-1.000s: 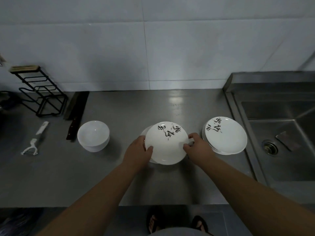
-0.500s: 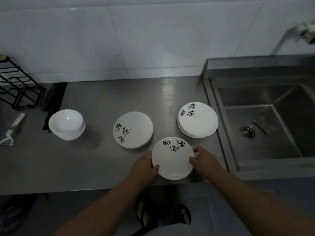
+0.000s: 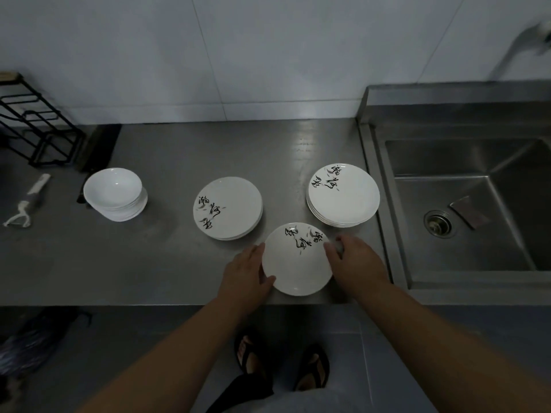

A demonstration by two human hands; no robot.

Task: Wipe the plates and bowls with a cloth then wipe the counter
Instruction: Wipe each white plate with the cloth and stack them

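Gripping opposite edges, left hand (image 3: 244, 275) and right hand (image 3: 356, 263) flank the plate (image 3: 298, 260), possibly raised.

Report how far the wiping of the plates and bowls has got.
Done: nothing can be confirmed; neither stack shows whether it has been wiped. In hand: one plate, held at its rim by the left hand and right hand; no cloth plainly shows. Left: probably the bowls, the middle stack or right stack, then the counter.
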